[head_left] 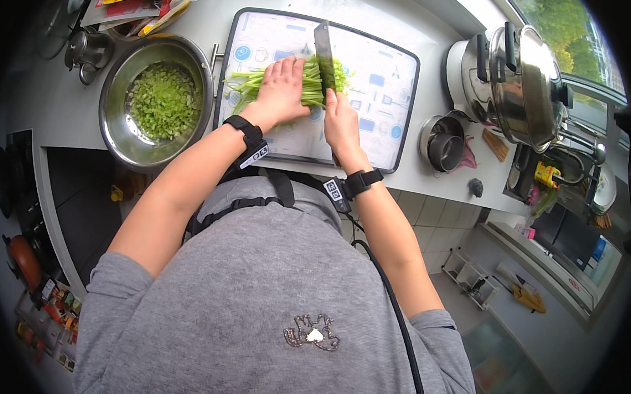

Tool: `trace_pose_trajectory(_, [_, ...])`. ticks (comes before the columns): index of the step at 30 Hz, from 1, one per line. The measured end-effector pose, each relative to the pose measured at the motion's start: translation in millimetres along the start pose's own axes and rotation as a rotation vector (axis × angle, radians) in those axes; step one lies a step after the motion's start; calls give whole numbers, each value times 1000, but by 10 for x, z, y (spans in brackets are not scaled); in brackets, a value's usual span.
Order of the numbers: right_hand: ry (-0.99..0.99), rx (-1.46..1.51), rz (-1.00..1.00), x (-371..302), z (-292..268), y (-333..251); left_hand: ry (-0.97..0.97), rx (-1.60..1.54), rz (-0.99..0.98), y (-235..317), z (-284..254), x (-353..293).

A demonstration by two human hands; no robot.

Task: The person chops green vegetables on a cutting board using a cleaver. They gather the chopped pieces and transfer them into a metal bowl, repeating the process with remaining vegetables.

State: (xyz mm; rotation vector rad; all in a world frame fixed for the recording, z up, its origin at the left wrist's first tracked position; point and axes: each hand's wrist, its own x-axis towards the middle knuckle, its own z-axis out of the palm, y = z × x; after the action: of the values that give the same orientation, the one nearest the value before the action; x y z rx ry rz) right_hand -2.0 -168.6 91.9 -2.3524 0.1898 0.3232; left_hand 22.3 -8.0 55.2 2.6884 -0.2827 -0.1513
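A bunch of thin green celery stalks lies crosswise on a white patterned cutting board with a dark rim. My left hand presses down on the bunch and grips it, fingers together. In my right hand is the handle of a kitchen knife, its broad dark blade pointing away from me across the right end of the stalks. Small cut green pieces lie just right of the blade. The lower edge of the blade is hidden among the stalks.
Left of the board stands a steel bowl of chopped greens. A small metal jug and food packets are behind it. To the right are a large lidded steamer pot and small dark-lined pans. The counter's near edge runs before me.
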Motion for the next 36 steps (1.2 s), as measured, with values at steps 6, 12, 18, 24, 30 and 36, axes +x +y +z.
trace_pose_trajectory(6, [-102, 105, 70, -307, -366, -117, 47, -44, -3, -11, 30, -28])
trace_pose_trajectory(12, [-60, -54, 25, -417, -292, -328, 37, -40, -24, 8, 11, -9])
trace_pose_trajectory(18, [-61, -14, 34, -387, -286, -216, 28, -47, -30, 15, 8, -32])
trace_pose_trajectory(24, [-56, -67, -40, -252, -194, -118, 36, -31, -18, 12, 14, -23])
trace_pose_trajectory(30, [-32, -122, -15, 2, 39, -99, 19, -15, -17, 0, 34, 1])
trace_pose_trajectory(36, [12, 175, 21, -52, -62, 24, 1, 19, 20, -53, -25, -28])
